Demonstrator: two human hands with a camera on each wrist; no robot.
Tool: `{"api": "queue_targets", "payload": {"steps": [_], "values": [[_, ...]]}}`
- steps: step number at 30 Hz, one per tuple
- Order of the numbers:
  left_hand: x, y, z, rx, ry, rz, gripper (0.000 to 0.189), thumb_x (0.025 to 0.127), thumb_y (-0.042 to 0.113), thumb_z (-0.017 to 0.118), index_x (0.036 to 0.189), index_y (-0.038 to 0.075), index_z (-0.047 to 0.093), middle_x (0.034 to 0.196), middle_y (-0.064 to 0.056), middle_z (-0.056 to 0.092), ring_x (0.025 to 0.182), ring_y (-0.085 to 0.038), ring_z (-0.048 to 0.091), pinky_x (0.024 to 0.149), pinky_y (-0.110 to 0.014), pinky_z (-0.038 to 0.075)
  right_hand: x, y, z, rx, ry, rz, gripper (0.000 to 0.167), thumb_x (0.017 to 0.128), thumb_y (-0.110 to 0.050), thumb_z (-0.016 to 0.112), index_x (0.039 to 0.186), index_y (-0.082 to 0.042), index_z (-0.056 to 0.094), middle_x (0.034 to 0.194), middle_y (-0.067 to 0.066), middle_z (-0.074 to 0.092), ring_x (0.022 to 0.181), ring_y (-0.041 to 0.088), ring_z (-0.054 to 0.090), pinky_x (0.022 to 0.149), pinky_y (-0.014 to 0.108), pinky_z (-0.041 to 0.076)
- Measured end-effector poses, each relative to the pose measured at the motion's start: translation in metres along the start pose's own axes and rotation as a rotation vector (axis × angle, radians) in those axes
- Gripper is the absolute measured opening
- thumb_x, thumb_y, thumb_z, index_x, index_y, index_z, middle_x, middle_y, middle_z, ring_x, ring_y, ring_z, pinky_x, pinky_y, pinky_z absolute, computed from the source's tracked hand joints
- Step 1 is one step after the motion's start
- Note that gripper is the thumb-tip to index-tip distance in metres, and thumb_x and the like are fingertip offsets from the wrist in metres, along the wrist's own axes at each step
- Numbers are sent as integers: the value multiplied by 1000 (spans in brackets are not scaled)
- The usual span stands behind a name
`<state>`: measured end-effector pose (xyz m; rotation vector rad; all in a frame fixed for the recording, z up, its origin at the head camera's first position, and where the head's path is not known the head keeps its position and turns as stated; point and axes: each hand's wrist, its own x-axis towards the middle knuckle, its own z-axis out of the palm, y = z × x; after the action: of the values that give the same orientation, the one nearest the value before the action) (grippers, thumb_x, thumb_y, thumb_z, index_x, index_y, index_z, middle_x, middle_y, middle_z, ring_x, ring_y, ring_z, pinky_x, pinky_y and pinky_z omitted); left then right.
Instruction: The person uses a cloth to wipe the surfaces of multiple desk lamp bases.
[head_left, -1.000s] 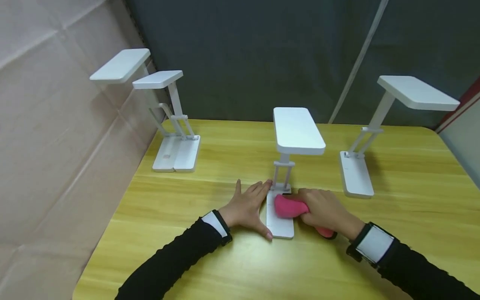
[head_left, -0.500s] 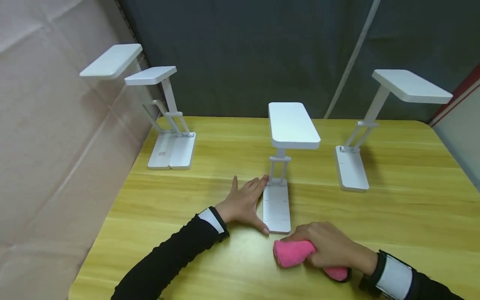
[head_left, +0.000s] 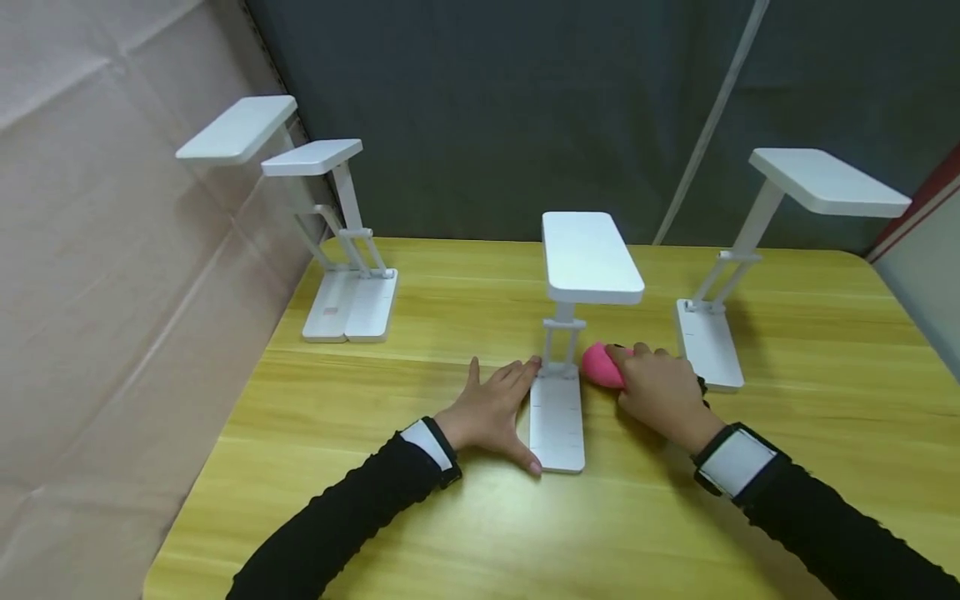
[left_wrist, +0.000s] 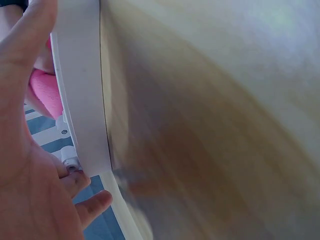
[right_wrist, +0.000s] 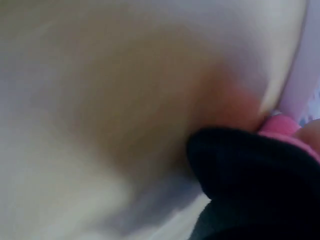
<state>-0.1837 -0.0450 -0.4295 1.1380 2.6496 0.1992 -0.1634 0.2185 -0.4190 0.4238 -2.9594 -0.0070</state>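
A white folding desk lamp (head_left: 592,258) stands unfolded near the middle of the table. My left hand (head_left: 491,417) rests along the left side of its base (head_left: 557,429), fingers spread, with the thumb by the front corner and fingertips near the hinge. The left wrist view shows the base's side wall (left_wrist: 82,90) close to the palm. Right of the hinge, my right hand (head_left: 663,396) grips a bunched pink cloth (head_left: 600,365), partly hidden under the fingers. In the right wrist view, pink cloth (right_wrist: 280,125) shows beside a dark, blurred shape.
Another white lamp (head_left: 828,183) stands to the right, its base close behind my right hand. Two more lamps, one in front (head_left: 313,158) and one behind (head_left: 236,131), stand side by side at the back left. A dark curtain (head_left: 465,117) hangs behind the wooden table (head_left: 390,525).
My right hand has moved the pink cloth off the lamp's base, toward me past its front end, then away from me to the right of the hinge. The left hand stays at the base.
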Motion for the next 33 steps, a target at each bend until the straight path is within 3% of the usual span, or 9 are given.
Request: {"api": "queue_targets", "payload": {"steps": [7, 12, 22, 26, 30, 33], "values": [[1, 0, -1, 5, 13, 2, 145, 51, 83, 69, 154, 9, -3, 159, -3, 6, 144, -21, 14, 103, -71, 1, -10, -13, 2, -84, -7, -114, 54, 69, -13, 74, 121, -5, 62, 87, 21, 64, 59, 33, 57, 40, 41, 46], [1, -1, -1, -12, 1, -3, 146, 51, 82, 70, 153, 9, -4, 159, -2, 4, 144, -21, 13, 103, -70, -1, -27, -18, -2, -99, 9, -202, 51, 68, -9, 70, 119, -4, 64, 86, 19, 63, 58, 31, 56, 38, 38, 44], [1, -1, -2, -41, -6, -2, 145, 51, 80, 71, 154, 9, -3, 160, -3, 4, 144, -22, 12, 103, -70, -3, -64, -29, -8, -99, -6, -340, 57, 65, -13, 70, 121, -7, 64, 88, 13, 63, 64, 27, 58, 50, 41, 50], [0, -1, -1, -35, -5, -11, 145, 51, 80, 71, 154, 10, -3, 160, -2, 4, 144, -21, 12, 103, -70, -2, -79, -31, -10, -42, 16, -409, 59, 61, -11, 69, 120, -9, 64, 85, 7, 62, 63, 23, 57, 47, 36, 46], [1, -2, 1, -33, 4, -5, 145, 51, 81, 71, 154, 10, -3, 160, -2, 5, 144, -21, 13, 103, -70, -2, -87, -25, -15, 112, 20, -512, 63, 56, -9, 70, 118, -16, 66, 82, -2, 60, 63, 14, 55, 47, 28, 44], [2, -2, 1, -28, 12, 6, 144, 51, 81, 70, 154, 10, -2, 160, -2, 5, 144, -22, 13, 103, -71, -2, -79, -14, -21, 178, 22, -488, 65, 55, -10, 72, 119, -19, 66, 81, -3, 60, 63, 10, 53, 48, 25, 41]]}}
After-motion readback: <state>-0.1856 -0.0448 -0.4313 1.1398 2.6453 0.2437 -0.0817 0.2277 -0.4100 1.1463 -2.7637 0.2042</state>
